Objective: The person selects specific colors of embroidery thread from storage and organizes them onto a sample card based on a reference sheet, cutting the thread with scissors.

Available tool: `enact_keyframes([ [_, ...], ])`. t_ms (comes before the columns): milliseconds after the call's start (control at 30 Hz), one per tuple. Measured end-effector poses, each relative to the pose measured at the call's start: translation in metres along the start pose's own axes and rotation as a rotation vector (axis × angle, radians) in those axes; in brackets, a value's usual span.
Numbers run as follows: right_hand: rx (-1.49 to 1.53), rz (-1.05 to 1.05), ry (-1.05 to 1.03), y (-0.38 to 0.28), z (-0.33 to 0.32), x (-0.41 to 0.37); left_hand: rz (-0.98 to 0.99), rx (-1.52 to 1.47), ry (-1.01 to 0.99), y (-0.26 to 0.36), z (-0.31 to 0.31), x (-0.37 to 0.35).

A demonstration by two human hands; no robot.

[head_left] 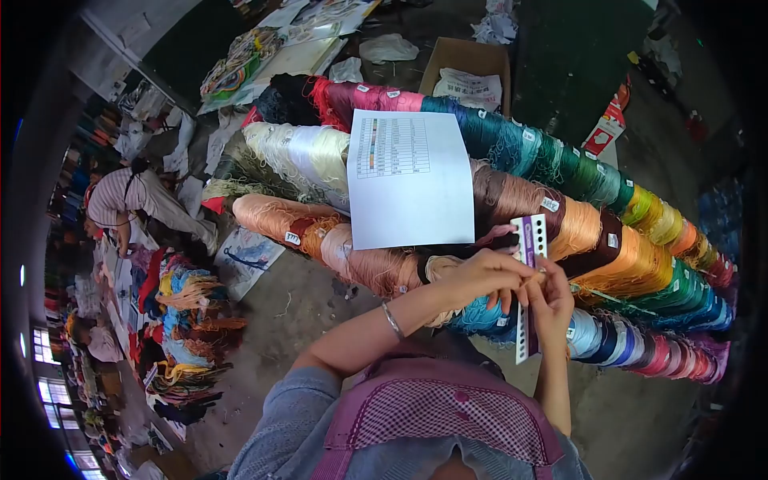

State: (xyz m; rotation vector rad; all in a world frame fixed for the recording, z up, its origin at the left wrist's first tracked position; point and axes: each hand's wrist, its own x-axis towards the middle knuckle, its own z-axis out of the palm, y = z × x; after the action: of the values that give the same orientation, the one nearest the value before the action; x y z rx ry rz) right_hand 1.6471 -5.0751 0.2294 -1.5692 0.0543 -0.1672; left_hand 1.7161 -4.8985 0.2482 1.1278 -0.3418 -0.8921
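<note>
A long white and purple thread card [529,240] with a row of punched holes is held upright between both hands. My left hand [484,276], with a bracelet on the wrist, reaches across the card, fingers bent and closed around its middle. On the card's right edge, my right hand [550,300] is closed, thumb and fingertips pinched close to the left fingertips. Any fine strand between the fingertips is too small to make out. A mauve bundle of thread [498,234] hangs at the card's upper left. Behind the hands lie blue skeins [478,314].
Rows of labelled thread skeins [584,228] on bars stretch across in front of me. A printed sheet [412,200] rests on them. Beyond stands a cardboard box [466,58]. At left, a person in a striped top [112,196] bends near hanging thread bundles [188,320].
</note>
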Motion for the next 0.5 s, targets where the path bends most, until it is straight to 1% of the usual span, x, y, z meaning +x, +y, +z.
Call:
enact_keyframes([
  [67, 0.053, 0.026, -0.017, -0.011, -0.001, 0.0, 0.001, 0.385, -0.003, 0.006, 0.009, 0.002],
  [167, 0.076, 0.033, -0.036, -0.021, -0.003, -0.002, 0.036, 0.45, -0.007, 0.012, 0.016, 0.001],
  [200, 0.073, 0.051, -0.036, -0.024, -0.004, -0.001, -0.025, 0.412, -0.025, 0.015, 0.015, 0.001],
  [233, 0.064, 0.038, -0.04, -0.025, -0.006, -0.001, -0.024, 0.412, -0.024, 0.014, 0.015, 0.001],
  [300, 0.054, 0.038, -0.033, -0.03, -0.007, 0.002, -0.067, 0.173, -0.034, 0.011, 0.015, 0.0],
  [333, 0.045, 0.038, -0.025, -0.031, -0.008, 0.003, -0.065, 0.174, -0.034, 0.012, 0.016, 0.0],
  [400, 0.046, 0.012, -0.029, -0.037, -0.011, 0.003, -0.093, 0.379, 0.007, 0.016, 0.02, -0.002],
  [433, 0.039, -0.007, -0.059, -0.044, -0.01, 0.002, -0.078, 0.441, 0.018, 0.021, 0.021, -0.004],
  [467, 0.032, -0.027, -0.089, -0.048, -0.007, 0.001, -0.076, 0.442, 0.021, 0.018, 0.021, -0.003],
  [500, 0.052, -0.036, -0.098, -0.049, -0.003, -0.001, 0.115, 0.576, 0.075, 0.015, 0.021, -0.002],
])
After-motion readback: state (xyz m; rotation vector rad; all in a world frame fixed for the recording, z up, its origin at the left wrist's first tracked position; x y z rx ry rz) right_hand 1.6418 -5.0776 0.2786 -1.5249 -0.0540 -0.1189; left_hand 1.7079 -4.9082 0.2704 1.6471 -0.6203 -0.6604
